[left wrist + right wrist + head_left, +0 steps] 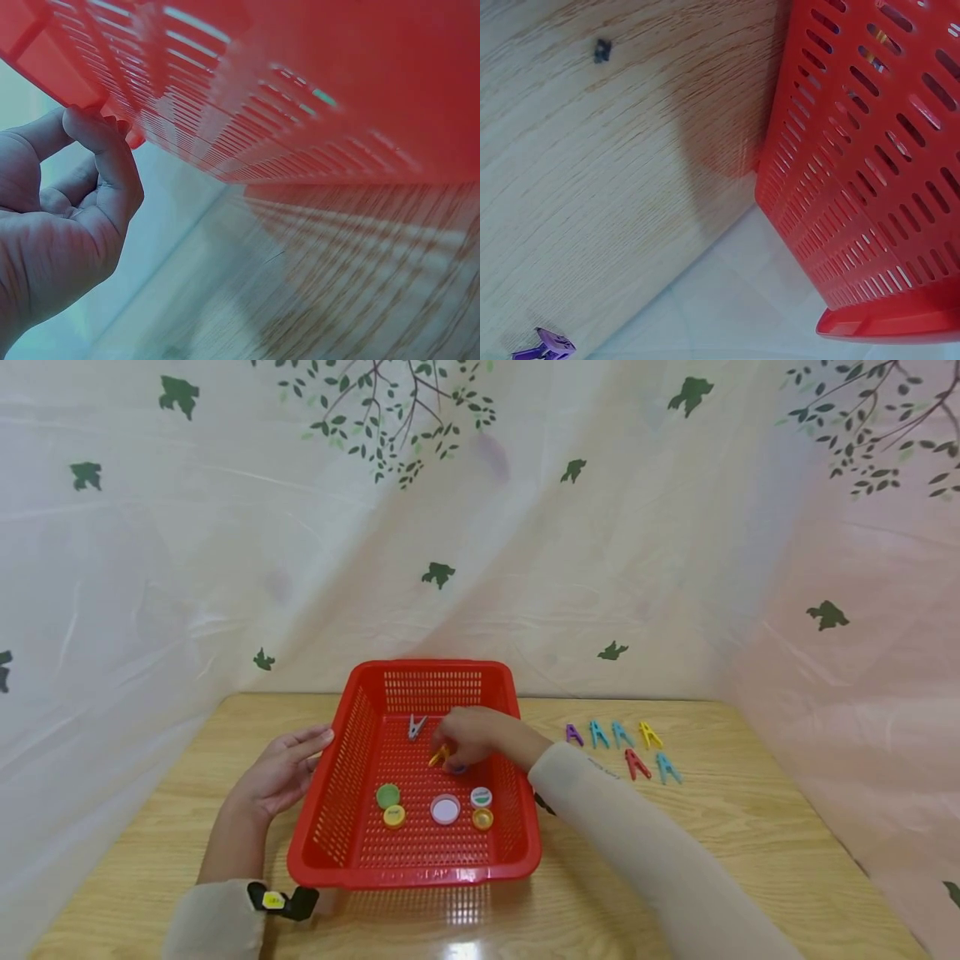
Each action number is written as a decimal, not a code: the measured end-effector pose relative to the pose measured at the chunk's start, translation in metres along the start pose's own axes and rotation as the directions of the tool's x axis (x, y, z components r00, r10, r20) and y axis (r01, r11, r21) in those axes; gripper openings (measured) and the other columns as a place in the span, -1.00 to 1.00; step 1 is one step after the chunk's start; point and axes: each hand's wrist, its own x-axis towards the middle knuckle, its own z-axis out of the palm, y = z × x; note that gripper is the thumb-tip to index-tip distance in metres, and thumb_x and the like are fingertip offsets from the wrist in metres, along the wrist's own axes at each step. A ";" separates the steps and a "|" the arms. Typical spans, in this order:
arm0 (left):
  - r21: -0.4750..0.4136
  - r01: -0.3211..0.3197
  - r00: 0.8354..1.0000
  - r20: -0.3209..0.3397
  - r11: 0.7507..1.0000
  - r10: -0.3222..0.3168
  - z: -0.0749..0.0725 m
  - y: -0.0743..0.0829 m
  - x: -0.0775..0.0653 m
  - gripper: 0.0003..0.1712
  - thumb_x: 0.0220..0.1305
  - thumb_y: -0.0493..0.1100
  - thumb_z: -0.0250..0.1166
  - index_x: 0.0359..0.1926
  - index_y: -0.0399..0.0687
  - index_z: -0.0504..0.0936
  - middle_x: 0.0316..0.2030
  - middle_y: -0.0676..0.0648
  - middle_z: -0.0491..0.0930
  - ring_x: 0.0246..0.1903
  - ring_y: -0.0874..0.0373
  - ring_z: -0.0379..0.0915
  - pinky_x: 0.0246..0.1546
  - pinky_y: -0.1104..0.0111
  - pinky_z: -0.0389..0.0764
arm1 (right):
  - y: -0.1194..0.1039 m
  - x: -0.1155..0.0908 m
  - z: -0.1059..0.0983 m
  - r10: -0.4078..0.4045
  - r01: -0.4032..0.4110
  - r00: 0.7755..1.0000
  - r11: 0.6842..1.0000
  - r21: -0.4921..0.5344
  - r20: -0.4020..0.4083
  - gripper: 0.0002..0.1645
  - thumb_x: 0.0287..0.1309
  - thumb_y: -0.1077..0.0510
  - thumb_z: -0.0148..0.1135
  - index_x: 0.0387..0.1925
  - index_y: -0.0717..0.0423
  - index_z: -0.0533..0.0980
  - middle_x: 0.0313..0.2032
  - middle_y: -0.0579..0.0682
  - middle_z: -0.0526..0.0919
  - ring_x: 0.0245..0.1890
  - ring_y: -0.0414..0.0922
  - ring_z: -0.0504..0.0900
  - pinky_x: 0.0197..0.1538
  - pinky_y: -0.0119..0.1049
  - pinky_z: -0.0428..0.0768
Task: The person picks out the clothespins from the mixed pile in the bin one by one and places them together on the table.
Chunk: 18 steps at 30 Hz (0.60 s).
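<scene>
A red perforated plastic basket [330, 827] stands on the wooden table. At its left rim is my left hand [288, 768], fingertips and thumb gripping the edge; the left wrist view shows that hand's bent fingers [112, 150] against the rim. Inside the basket, my right hand [468, 739] pinches a yellow-orange clothespin [438, 757] low over the floor. A bluish round thing [457, 769] lies partly hidden beneath those fingers. Left of the hand lies a grey clothespin [416, 727]. The right wrist view catches only the basket's outer wall [840, 187], not the hand.
Toward the basket's front lie a green cap [387, 795], a yellow cap [393, 816], a pink-rimmed white lid [445, 809], a white cap [481, 797] and an amber cap [482, 819]. Right of the basket, several clothespins are spread, including a purple one [573, 734] and a red one [637, 765].
</scene>
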 end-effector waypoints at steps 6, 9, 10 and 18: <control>0.001 -0.002 1.000 0.002 1.000 0.002 0.000 0.000 0.000 -0.76 0.58 -0.16 0.12 0.05 -0.05 0.69 -0.08 -0.04 0.72 -0.15 0.14 0.70 -0.09 0.23 0.75 | 0.002 0.001 0.001 -0.014 0.014 1.000 1.000 -0.012 -0.010 -0.64 0.22 -0.13 0.45 0.04 -0.23 0.70 -0.31 -0.28 0.65 -0.33 -0.26 0.60 -0.14 -0.38 0.63; 0.001 0.002 1.000 0.000 1.000 -0.002 0.000 0.001 0.000 -0.76 0.58 -0.16 0.12 0.05 -0.05 0.69 -0.07 -0.04 0.72 -0.14 0.14 0.71 -0.09 0.23 0.75 | 0.002 0.001 0.001 -0.019 0.019 1.000 1.000 -0.001 -0.009 -0.64 0.23 -0.13 0.45 0.04 -0.24 0.70 -0.27 -0.27 0.64 -0.30 -0.26 0.59 -0.14 -0.36 0.62; 0.002 0.004 1.000 -0.001 1.000 -0.004 0.001 0.001 0.000 -0.76 0.58 -0.16 0.13 0.06 -0.05 0.69 -0.07 -0.04 0.72 -0.14 0.14 0.71 -0.09 0.23 0.75 | 0.002 0.002 0.001 -0.024 0.024 1.000 1.000 -0.001 -0.010 -0.65 0.23 -0.12 0.45 0.04 -0.23 0.70 -0.26 -0.26 0.64 -0.29 -0.25 0.59 -0.14 -0.36 0.61; -0.006 0.008 1.000 -0.016 1.000 -0.008 0.000 0.001 0.000 -0.76 0.58 -0.16 0.12 0.06 -0.05 0.68 -0.07 -0.05 0.73 -0.15 0.14 0.71 -0.10 0.23 0.75 | -0.001 0.001 -0.002 0.034 -0.032 0.999 0.998 0.047 -0.041 -0.55 0.23 -0.06 0.47 0.14 -0.15 0.66 -0.10 -0.21 0.69 -0.24 -0.26 0.62 -0.06 -0.33 0.69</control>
